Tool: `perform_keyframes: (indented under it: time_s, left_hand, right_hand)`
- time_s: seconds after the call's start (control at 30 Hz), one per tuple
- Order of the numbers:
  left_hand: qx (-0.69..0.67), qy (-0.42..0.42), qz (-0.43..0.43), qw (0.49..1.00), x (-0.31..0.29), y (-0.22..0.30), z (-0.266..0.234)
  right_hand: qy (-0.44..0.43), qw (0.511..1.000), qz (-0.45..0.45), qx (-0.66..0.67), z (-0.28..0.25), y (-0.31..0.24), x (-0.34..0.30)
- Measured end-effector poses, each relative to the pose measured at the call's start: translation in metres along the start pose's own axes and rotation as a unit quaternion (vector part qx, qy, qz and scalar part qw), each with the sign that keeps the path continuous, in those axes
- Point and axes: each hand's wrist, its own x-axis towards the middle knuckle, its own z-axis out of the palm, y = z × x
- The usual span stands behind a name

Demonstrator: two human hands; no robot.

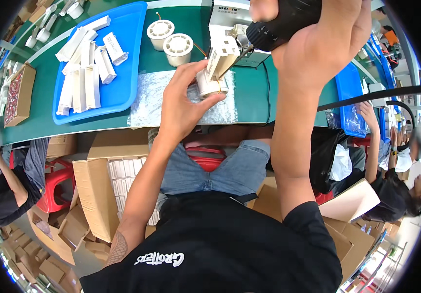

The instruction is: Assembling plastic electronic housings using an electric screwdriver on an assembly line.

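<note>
White fixture (217,63) is clasped by the curved left grip (183,97) over the plastic sheet (148,100); a screwdriver (283,24) is held in the raised right grip (313,56). Machine (226,22) and black shirt (215,234) are lettered.

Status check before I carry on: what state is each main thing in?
Left hand: gripping the round base.
Round base: held, white bar standing on it.
Right hand: gripping the black driver.
Black driver: bit angled down toward the white bar; running or not, unclear.
Two round parts: unheld, slotted faces up.
Blue tray: loaded with white pieces.
Cardboard carton: open, holding white blocks.
Plastic sheet: spread on the green table.
</note>
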Motion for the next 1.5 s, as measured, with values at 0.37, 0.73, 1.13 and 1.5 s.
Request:
perform_keyframes:
  time_s: [0.37,0.73,1.13,1.5]
  left_hand:
    - [0.031,-0.002,0.012,0.999,0.003,0.011,-0.001]
    - [0.021,-0.010,0.010,1.000,-0.001,0.003,-0.001]
    - [-0.002,-0.001,-0.002,1.000,0.000,-0.002,-0.003]
    - [0.021,0.007,0.010,1.000,0.001,0.000,-0.001]
  right_hand:
    - [0.018,0.999,0.049,0.005,0.013,-0.010,-0.002]
    - [0.032,0.995,-0.093,0.031,-0.035,0.012,0.064]
    - [-0.005,0.999,0.003,0.045,-0.024,0.022,0.049]
    - [-0.009,0.996,0.012,0.091,0.007,-0.003,0.011]
